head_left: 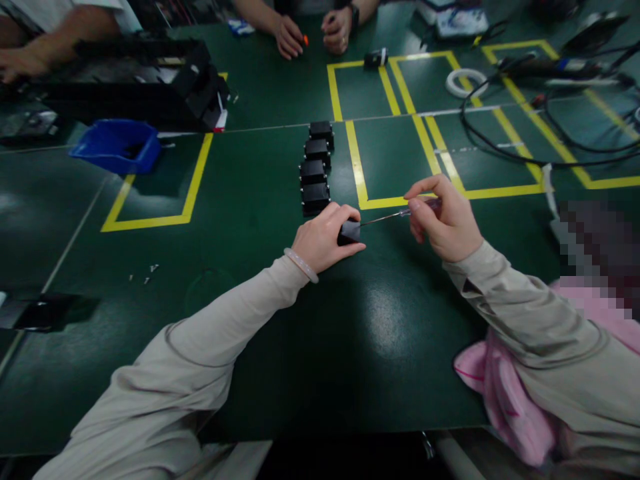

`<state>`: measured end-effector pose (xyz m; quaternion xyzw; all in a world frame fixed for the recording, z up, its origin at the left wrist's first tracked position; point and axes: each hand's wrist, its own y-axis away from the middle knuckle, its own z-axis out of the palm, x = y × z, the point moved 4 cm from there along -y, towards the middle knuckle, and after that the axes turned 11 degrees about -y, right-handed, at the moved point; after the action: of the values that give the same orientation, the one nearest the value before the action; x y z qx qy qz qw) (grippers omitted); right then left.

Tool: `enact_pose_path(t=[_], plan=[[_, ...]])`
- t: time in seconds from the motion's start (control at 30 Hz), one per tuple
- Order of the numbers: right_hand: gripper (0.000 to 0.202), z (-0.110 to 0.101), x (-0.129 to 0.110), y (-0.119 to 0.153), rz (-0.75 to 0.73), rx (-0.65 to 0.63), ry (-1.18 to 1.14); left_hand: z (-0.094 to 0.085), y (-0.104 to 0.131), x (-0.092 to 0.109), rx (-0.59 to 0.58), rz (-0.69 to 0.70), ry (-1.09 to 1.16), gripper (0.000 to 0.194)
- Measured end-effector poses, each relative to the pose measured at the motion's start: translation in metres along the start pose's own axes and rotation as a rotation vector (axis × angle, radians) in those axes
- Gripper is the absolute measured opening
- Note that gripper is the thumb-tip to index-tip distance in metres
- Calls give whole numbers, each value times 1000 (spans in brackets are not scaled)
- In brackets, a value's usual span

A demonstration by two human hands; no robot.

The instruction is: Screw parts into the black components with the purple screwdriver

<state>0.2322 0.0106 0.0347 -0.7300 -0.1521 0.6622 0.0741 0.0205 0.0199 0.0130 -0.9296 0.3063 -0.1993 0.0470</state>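
Observation:
My left hand (325, 237) grips a small black box (349, 233) on the green table, thumb on the near side and fingers over the far side. A screwdriver (420, 205) lies between the thumb and fingers of my right hand (443, 217), its thin shaft pointing left. The tip meets the right side of the box; whether a screw sits there is too small to tell. Just beyond my left hand, several similar black boxes (315, 172) stand in a row leading away from me, with small shiny screws at their sides.
Loose screws (147, 279) lie at left. Beyond them are a blue bin (120, 145) and a long black tray (190, 87). Black cables (480, 143) and a white tape roll (467, 83) lie at right, pink cloth (515, 393) near my right arm. A co-worker's hands (313, 33) rest opposite.

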Motion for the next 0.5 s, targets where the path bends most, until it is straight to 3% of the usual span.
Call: enact_pose_path(t=[0.5], plan=[[32,-3,4,1,18,4,34,-1,0,1,-33,14,-27,47]])
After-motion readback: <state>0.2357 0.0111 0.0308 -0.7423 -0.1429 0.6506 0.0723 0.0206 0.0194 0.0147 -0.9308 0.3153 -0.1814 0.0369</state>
